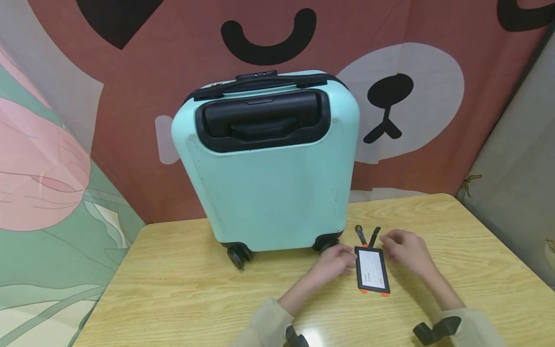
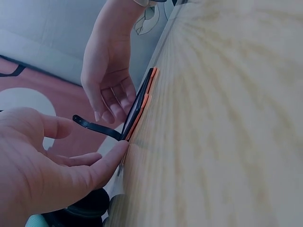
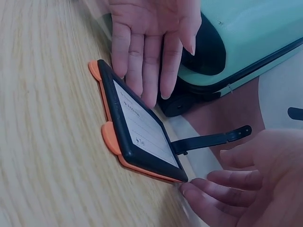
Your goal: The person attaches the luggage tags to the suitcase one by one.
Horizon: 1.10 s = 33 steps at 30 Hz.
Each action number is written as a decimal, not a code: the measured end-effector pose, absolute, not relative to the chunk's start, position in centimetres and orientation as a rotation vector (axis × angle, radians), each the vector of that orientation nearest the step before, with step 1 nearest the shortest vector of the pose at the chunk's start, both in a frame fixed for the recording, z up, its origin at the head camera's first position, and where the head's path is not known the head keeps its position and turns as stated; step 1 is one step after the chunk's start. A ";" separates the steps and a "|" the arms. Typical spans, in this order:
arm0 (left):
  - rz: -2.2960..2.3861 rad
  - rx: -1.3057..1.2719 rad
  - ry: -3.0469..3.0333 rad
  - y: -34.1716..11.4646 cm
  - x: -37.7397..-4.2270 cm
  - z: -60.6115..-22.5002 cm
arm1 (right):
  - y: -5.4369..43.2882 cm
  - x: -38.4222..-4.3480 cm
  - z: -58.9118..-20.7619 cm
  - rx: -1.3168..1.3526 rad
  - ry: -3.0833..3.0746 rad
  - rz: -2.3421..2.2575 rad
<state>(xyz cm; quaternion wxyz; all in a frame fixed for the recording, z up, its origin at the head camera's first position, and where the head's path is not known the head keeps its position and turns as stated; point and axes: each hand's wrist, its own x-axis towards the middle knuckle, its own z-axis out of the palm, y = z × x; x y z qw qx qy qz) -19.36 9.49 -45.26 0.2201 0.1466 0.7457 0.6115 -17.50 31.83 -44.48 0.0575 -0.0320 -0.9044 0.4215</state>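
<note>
I see the tag flat on the counter by the case, both hands' fingers straight and loose beside it, gripping nothing, so I judge a nudge could skid it away

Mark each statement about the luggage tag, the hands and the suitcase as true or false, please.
1. The luggage tag lies flat on the wooden table. True.
2. The left hand grips the suitcase handle. False: it is at the tag's left edge, fingers straight.
3. The suitcase stands upright on its wheels. True.
4. The tag's strap is looped through the handle. False: it hangs loose, attached to nothing.
5. The right hand is beside the tag's right side. True.
</note>
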 end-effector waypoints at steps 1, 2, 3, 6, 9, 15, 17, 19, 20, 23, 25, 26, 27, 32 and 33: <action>1.702 0.401 2.052 9.5 -19.3 -45.2 | 31.8 -17.5 -44.5 -0.100 -2.743 1.294; 1.714 0.394 2.041 9.5 -19.3 -45.3 | 31.9 -17.5 -44.5 -0.107 -2.744 1.316; 1.725 0.382 2.035 9.6 -19.3 -45.3 | 31.8 -17.5 -44.6 -0.116 -2.746 1.332; 1.772 0.348 2.009 9.7 -19.2 -45.3 | 31.9 -17.5 -44.6 -0.148 -2.753 1.394; 1.817 0.309 1.980 9.8 -19.1 -45.4 | 31.8 -17.5 -44.6 -0.176 -2.758 1.451; 1.871 0.261 1.927 10.0 -19.1 -45.6 | 31.8 -17.5 -44.6 -0.188 -2.753 1.488; 1.876 0.246 1.920 10.1 -19.1 -45.6 | 31.9 -17.5 -44.7 -0.192 -2.744 1.507; 1.885 0.232 1.906 10.1 -19.1 -45.5 | 31.9 -17.6 -44.7 -0.199 -2.739 1.526; 1.887 0.226 1.903 10.2 -19.1 -45.5 | 32.0 -17.6 -44.7 -0.203 -2.739 1.531; 1.899 0.214 1.885 10.2 -19.1 -45.5 | 32.1 -17.7 -44.6 -0.212 -2.741 1.542; 1.906 0.212 1.877 10.2 -19.1 -45.6 | 32.1 -17.8 -44.5 -0.217 -2.738 1.551; 1.910 0.210 1.873 10.3 -19.1 -45.6 | 32.1 -17.8 -44.5 -0.217 -2.733 1.563; 1.916 0.206 1.867 10.3 -19.1 -45.6 | 32.1 -17.8 -44.5 -0.216 -2.729 1.571; 1.936 0.185 1.843 10.3 -19.0 -45.4 | 32.0 -17.8 -44.2 -0.218 -2.707 1.610; 1.937 0.178 1.838 10.3 -18.9 -45.4 | 32.0 -17.7 -44.2 -0.217 -2.704 1.616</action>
